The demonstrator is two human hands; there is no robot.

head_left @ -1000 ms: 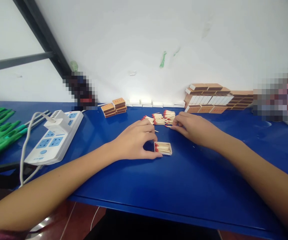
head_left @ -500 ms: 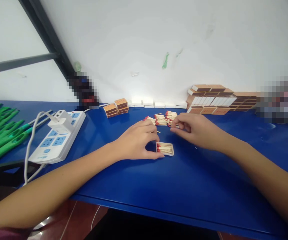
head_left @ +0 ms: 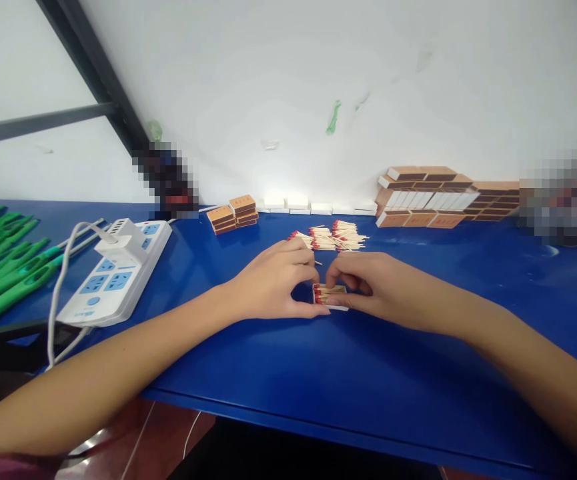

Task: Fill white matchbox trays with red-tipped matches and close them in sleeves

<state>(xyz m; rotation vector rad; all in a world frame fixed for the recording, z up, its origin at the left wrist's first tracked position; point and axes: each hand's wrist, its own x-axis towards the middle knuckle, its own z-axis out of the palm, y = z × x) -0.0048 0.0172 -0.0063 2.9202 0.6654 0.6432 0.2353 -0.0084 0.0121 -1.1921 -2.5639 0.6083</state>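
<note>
The little matchbox tray (head_left: 337,308) sits on the blue table (head_left: 278,373), right in front of the person, with its open side up. Its long way goes from left to right, and the right end tips just a bit toward the person. There is one tray here with matches (head_left: 322,293) in it, lying the long way too, with their red heads at the left end; they are too small to count. The left hand (head_left: 281,281) holds the tray's left end, with its thumb at the near side and its fingers at the far side. The right hand (head_left: 385,288) is bent over the tray's right end, with its thumb and first finger a little apart; I cannot tell if it holds a match. Behind the tray are three heaps of matches (head_left: 322,238) side by side, with many red heads at the left. Farther behind the tray, by the wall, is a row of small white pieces (head_left: 297,203). Behind the tray to the left are two short piles of matchboxes (head_left: 232,217). Behind it to the right is a big stack of boxes (head_left: 421,219), with two on the top row. Well left of the tray is one white power strip (head_left: 128,300) with one plug (head_left: 123,245) in it.
</note>
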